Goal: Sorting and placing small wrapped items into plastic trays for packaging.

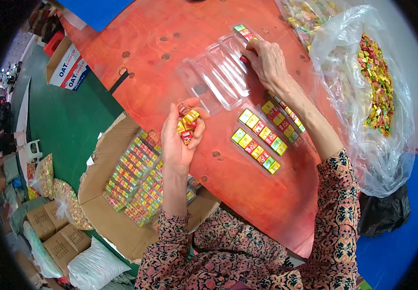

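My left hand (176,145) is cupped with curled fingers around several small red and yellow wrapped sweets (188,120), held above the table's near left part. My right hand (267,63) pinches at the far right end of a clear plastic tray (204,89) with long slots. A small red wrapped sweet (243,59) shows at its fingertips. Just beyond those fingers, a short row of coloured sweets (245,32) sits in the tray's last slot; the hand hides the rest of it. The other slots in view hold nothing.
Filled sweet strips (256,151) lie on the red table (170,53) near my right forearm. A big clear bag of sweets (375,87) stands at right. Lower left, a cardboard carton (95,193) holds many filled trays. Bags and brown boxes (54,227) are on the floor.
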Motion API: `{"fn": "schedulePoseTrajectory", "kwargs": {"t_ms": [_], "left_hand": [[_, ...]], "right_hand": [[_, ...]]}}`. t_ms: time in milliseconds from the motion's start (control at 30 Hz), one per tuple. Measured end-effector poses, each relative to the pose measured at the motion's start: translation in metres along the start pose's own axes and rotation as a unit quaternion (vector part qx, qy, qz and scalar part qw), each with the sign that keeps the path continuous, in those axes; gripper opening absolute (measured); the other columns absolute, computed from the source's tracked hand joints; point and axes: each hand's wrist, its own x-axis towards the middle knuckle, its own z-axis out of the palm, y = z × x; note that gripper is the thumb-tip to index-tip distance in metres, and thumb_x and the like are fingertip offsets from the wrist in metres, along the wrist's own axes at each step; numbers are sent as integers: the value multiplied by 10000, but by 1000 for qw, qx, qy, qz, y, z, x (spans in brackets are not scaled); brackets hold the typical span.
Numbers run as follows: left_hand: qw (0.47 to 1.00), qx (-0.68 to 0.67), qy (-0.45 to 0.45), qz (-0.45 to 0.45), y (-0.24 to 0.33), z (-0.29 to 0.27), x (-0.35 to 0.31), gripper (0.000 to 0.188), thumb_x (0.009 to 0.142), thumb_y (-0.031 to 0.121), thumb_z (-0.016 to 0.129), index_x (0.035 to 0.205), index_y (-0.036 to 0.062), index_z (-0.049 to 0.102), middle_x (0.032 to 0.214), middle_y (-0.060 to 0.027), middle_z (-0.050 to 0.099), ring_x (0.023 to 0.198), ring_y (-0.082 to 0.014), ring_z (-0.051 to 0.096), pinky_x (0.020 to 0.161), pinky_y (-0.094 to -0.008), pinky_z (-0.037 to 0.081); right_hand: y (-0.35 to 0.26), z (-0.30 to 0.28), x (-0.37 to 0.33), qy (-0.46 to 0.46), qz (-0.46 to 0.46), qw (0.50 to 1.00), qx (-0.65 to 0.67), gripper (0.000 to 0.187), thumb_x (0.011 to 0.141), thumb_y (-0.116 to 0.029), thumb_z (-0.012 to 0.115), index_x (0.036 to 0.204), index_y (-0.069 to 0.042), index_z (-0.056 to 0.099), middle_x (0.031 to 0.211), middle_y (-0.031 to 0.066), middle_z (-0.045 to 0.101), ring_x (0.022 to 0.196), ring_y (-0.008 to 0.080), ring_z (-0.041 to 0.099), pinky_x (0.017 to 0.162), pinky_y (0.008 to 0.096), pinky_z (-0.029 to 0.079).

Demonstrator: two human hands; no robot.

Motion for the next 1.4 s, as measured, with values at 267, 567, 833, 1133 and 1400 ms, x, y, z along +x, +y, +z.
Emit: {"fn": "schedulePoseTrajectory", "kwargs": {"t_ms": [267, 567, 833, 1133, 1400], "left_hand": [[1000, 1, -1, 0, 2, -1, 0, 447, 954, 338, 281, 1074, -48, 471, 801, -168, 565, 496, -98, 430, 317, -160, 267], [1000, -14, -6, -6, 1, -1, 0, 445, 955, 335, 276, 1079, -47, 470, 801, -170, 565, 493, -97, 433, 313, -156, 266], [1000, -12, -11, -3, -1, 0, 1, 450, 956, 336, 268, 1094, -44, 465, 811, -175, 561, 492, -95, 422, 313, -153, 267], [1000, -20, -16, -1, -1, -2, 0, 446, 955, 340, 270, 1099, -33, 468, 827, -174, 557, 506, -94, 434, 315, -149, 276], [1000, -20, -18, -1, 0, -2, 0, 451, 956, 344, 266, 1105, -35, 459, 828, -173, 555, 509, -95, 434, 314, -149, 278]], "right_hand": [[3, -5, -3, -53, 28, 993, 101, 152, 765, -109, 595, 880, -21, 641, 745, 134, 638, 637, 195, 607, 604, 303, 463], [7, -6, -2, -41, -41, 997, 44, 195, 752, -111, 611, 927, -26, 619, 825, 157, 607, 736, 274, 600, 655, 341, 455], [27, -4, 6, -39, -127, 990, 43, 182, 733, -138, 614, 865, -12, 604, 880, 159, 599, 810, 309, 577, 703, 356, 436], [0, -16, 8, -91, 63, 994, -3, 300, 706, -224, 675, 836, 40, 612, 741, 181, 623, 689, 298, 613, 628, 371, 460], [5, -13, 4, -93, 45, 993, 61, 208, 742, -193, 642, 816, 1, 636, 747, 162, 627, 694, 272, 615, 633, 352, 459]]}}
